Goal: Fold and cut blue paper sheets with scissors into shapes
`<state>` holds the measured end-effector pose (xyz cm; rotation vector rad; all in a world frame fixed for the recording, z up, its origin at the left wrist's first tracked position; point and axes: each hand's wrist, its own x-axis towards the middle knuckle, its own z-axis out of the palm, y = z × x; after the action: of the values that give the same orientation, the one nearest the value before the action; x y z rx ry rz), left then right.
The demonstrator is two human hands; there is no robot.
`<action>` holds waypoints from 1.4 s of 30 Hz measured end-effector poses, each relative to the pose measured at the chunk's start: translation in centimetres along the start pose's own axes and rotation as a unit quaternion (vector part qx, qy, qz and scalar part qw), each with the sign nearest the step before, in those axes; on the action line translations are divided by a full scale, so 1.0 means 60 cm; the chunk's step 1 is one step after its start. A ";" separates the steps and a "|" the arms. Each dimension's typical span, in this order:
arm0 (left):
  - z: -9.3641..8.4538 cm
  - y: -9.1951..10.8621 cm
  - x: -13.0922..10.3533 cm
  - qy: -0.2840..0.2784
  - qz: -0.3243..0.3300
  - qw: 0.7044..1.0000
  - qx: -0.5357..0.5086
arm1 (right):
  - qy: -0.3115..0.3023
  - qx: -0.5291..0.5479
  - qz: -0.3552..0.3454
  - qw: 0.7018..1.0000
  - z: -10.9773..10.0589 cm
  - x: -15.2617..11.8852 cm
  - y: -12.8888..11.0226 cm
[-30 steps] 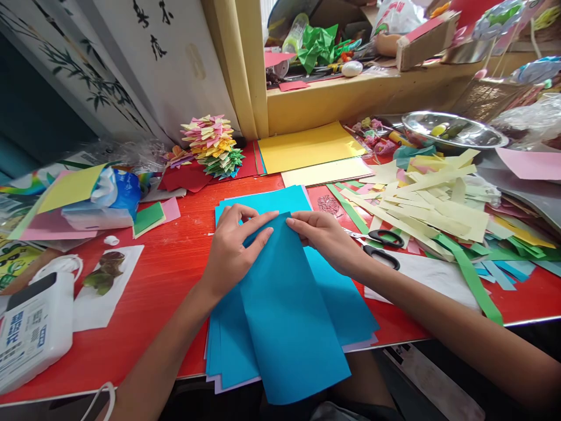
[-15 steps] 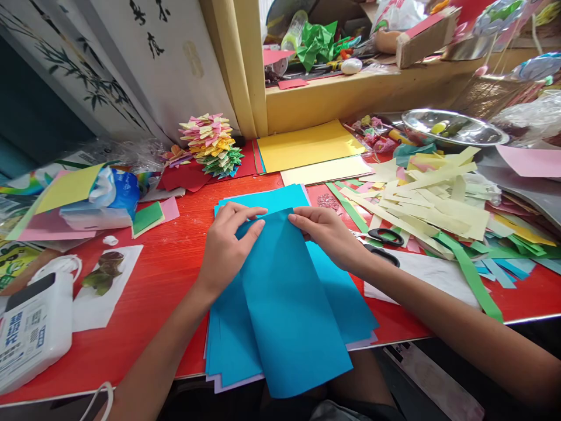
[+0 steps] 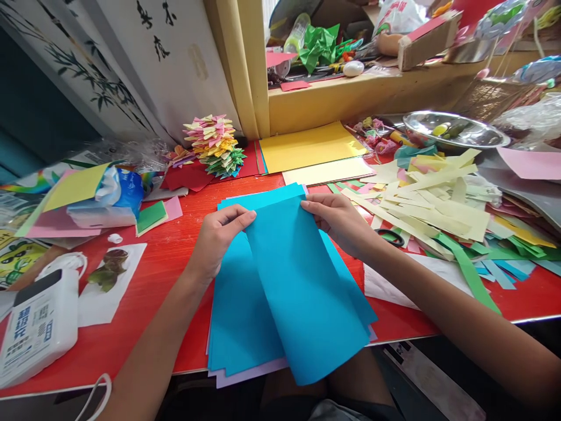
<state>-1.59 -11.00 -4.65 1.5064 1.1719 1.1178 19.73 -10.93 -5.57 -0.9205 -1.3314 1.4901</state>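
Observation:
A long piece of blue paper [image 3: 307, 280] is held up by its far edge, its near end curling down past the table's front edge. My left hand [image 3: 221, 240] pinches the far left corner between thumb and fingers. At the far right corner, my right hand [image 3: 335, 219] grips the same sheet, thumb on top. Beneath it lies a stack of blue sheets [image 3: 239, 327], with lilac paper [image 3: 249, 374] showing under its near edge. Scissors [image 3: 390, 237] lie partly hidden behind my right forearm.
Pale yellow paper strips [image 3: 442, 202] pile up at the right, before a metal bowl [image 3: 456, 131]. Yellow sheets [image 3: 311, 149] and a folded-paper model [image 3: 214, 146] stand at the back. On the left are a tissue pack [image 3: 116, 199] and a white device [image 3: 39, 327].
My hands have moved apart along the blue paper's far edge, the left hand to the left corner. The sheet has lifted, and its near end has swung to the right.

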 end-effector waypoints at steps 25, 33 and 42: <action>0.028 -0.016 -0.011 0.121 0.087 0.986 0.074 | 0.017 -0.075 -0.017 0.997 -0.012 0.008 0.003; 0.031 -0.015 -0.018 0.152 0.114 0.968 0.163 | 0.051 -0.230 -0.072 0.969 -0.006 0.005 0.005; 0.029 -0.019 -0.003 0.066 0.008 0.998 -0.012 | 0.078 -0.187 -0.074 0.977 -0.011 0.003 0.003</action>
<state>-0.15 -11.21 -6.12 1.4436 1.2319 1.2531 20.28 -10.54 -5.83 -1.1221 -1.5543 1.0486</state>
